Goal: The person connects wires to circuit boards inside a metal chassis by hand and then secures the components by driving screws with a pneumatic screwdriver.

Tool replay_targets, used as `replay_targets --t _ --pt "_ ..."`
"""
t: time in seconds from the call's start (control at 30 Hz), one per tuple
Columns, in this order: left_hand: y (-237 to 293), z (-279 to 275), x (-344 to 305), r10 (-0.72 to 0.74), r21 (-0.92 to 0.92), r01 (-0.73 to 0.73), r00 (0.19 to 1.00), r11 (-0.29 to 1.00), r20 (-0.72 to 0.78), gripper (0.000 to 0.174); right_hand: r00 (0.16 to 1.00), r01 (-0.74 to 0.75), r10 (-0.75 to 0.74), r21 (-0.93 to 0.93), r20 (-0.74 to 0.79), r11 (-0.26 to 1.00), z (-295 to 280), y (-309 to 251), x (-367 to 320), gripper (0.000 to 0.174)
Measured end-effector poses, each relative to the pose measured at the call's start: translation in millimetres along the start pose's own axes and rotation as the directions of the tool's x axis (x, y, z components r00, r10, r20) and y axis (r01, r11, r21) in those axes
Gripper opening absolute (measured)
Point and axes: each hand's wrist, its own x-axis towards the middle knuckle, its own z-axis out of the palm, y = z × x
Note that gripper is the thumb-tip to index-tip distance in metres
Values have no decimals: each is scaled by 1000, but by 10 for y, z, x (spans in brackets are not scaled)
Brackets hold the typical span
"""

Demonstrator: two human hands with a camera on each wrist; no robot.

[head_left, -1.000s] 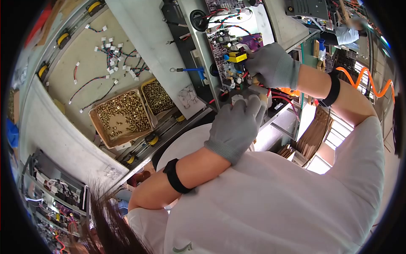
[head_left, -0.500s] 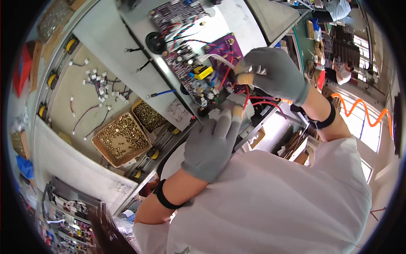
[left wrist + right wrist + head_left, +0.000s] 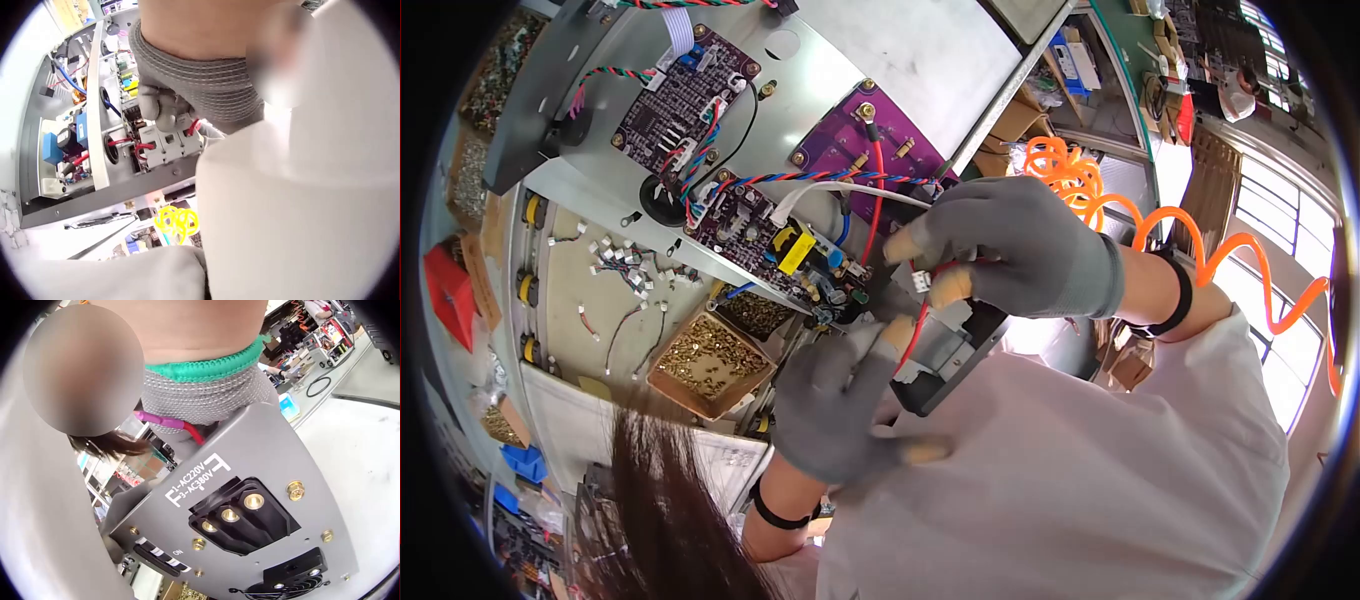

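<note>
- Head view: the right hand (image 3: 1035, 250), in a grey glove with tan fingertips, reaches in from the right; its grip is pinching a red wire (image 3: 916, 332) with a white connector (image 3: 921, 281) between thumb and forefinger.
- The red wire runs down from there, over the grey blocks (image 3: 945, 345) at the near end of the metal chassis (image 3: 785, 85).
- The left hand (image 3: 830, 405), gloved alike, has its grip spread: one fingertip is at the red wire, and the blurred thumb points away toward the shirt.
- Farther up the chassis sit a yellow component (image 3: 796, 254) and a purple board (image 3: 830, 137), with a thicker red cable (image 3: 878, 160) bolted to it.
- To the left, loose cables (image 3: 622, 265) lie on the desk, near brass-coloured parts (image 3: 708, 362) in a cardboard box (image 3: 685, 399).
- Left wrist view: the left hand's bent fingers show beyond the cuff, above the grey blocks; whether they touch cannot be told.
- Right wrist view: the right hand is largely behind a grey panel (image 3: 265, 456) with a black socket (image 3: 244, 515), so its grip is hidden here; a purple sleeve (image 3: 161, 419) on red cable crosses in front of the glove.
</note>
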Motion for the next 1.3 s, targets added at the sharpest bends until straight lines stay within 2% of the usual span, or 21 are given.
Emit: replay_targets --t 0.03,0.1,0.13,0.17,0.23,0.3,0.37,0.43,0.5,0.57,0.67,0.7,0.83,0.9,0.97,1.03,1.07,1.1,1.17,1.27,1.3 --pt "-44 -34 -2 -3 4 3 1000 1000 -1 42 999 12 -11 -39 36 999 -3 -17 35 22" --pt "-114 -82 2 -70 -157 63 997 986 -41 34 1000 6 -2 -118 28 993 37 -34 81 21" --pt "-118 14 51 -104 -127 81 976 989 -191 27 1000 -6 9 -199 17 980 56 -47 102 20" --pt "-122 65 81 -107 -123 83 974 989 -199 27 1000 3 1 -201 22 980 68 -65 122 20" --pt "-129 120 147 -151 -45 145 929 988 -338 30 995 -66 81 -231 56 971 81 -102 164 17" --pt "-104 92 229 -138 14 153 927 988 -349 34 991 -69 95 -243 97 968 87 -110 200 16" --pt "-54 71 270 -52 234 136 942 963 -331 35 985 -89 125 -270 120 959 77 -107 207 16" --pt "-102 127 285 -46 238 146 923 960 -381 27 980 -45 94 -267 174 963 73 -84 216 21" --pt "-107 137 323 -50 254 164 914 953 -402 27 959 -115 144 -126 245 985 47 -72 239 23" --pt "-167 153 317 25 303 123 898 945 -439 21 953 -165 179 -79 246 983 22 -114 245 24" --pt "-157 189 290 -248 88 300 894 950 -373 14 956 -178 217 -197 196 964 87 -84 234 26" --pt "-133 198 298 -217 81 265 900 961 -377 14 958 -169 218 -247 187 954 119 -69 243 27" --pt "-67 228 319 -281 18 318 862 948 -421 13 924 -212 336 -483 186 850 119 -290 305 19" --pt "-59 239 293 -408 -37 436 806 899 -428 11 911 -207 361 -536 199 818 135 -317 294 18" --pt "-121 293 233 -382 18 427 827 904 -414 15 983 11 103 -600 155 800 206 -183 331 18" --pt "-156 372 217 -210 -24 259 721 966 -660 25 976 -28 156 -617 154 787 218 -187 339 21" --pt "-226 416 151 -242 -51 285 691 957 -681 32 955 -69 237 -649 175 758 223 -180 359 23" --pt "-277 434 84 -273 -78 310 658 947 -702 39 958 -61 229 -657 174 752 220 -193 359 23" --pt "-269 409 3 -480 -229 453 582 862 -657 50 950 -109 268 -636 159 764 212 -228 377 20" --pt "-330 417 -53 -714 -602 395 479 694 -510 59 929 -121 326 -687 177 717 213 -331 415 20" --pt "-356 405 -64 -721 -603 403 460 689 -517 59 930 -109 322 -703 178 703 218 -330 422 21"
